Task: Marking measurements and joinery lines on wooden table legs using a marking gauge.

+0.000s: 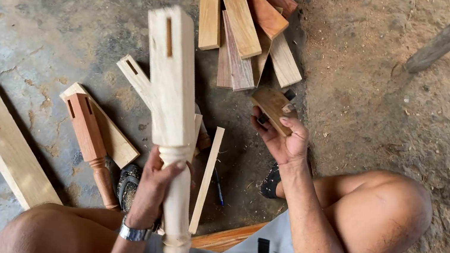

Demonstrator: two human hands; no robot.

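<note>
My left hand (155,185) grips a pale turned wooden leg (172,100) by its rounded lower part, holding it upright with its slotted square end toward the camera. My right hand (283,139) holds a small brown wooden block (272,107) in its fingers, just right of the leg. A metal watch sits on my left wrist. I am squatting on the floor, with both knees at the bottom of the view.
A pile of short wooden pieces (247,22) lies ahead. A reddish turned leg (91,144), another pale slotted leg (135,77), flat boards (5,143) and a thin strip (206,181) lie on the concrete floor. Sawdust-covered ground (407,113) is to the right.
</note>
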